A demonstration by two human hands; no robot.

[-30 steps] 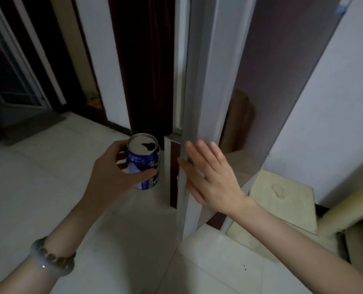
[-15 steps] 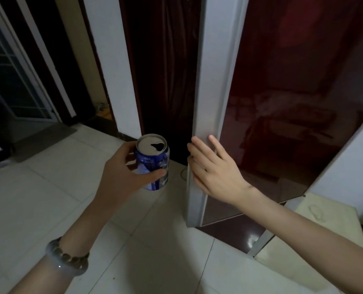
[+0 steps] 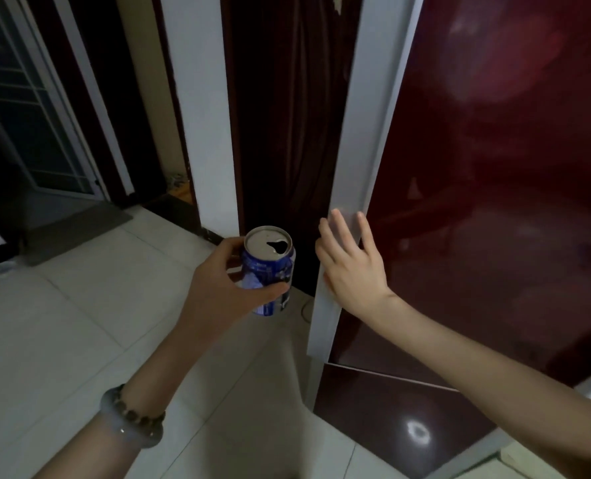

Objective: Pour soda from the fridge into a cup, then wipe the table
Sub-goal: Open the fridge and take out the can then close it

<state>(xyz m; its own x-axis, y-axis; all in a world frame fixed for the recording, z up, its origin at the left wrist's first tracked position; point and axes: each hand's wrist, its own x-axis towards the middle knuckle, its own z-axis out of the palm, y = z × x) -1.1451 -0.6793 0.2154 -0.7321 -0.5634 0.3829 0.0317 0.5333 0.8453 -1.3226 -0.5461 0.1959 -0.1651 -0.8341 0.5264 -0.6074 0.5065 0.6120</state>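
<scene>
Within the left hand (image 3: 214,295) — soda can (image 3: 269,267) upright between thumb and fingers (image 3: 230,251).

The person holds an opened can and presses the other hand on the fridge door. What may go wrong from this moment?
1. The blue can is open on top, and the left hand grips only its side; a tilt may spill soda on the tiled floor.
2. The right hand lies flat on the white edge of the fridge door; its fingers may be pinched if the door shuts.
</scene>
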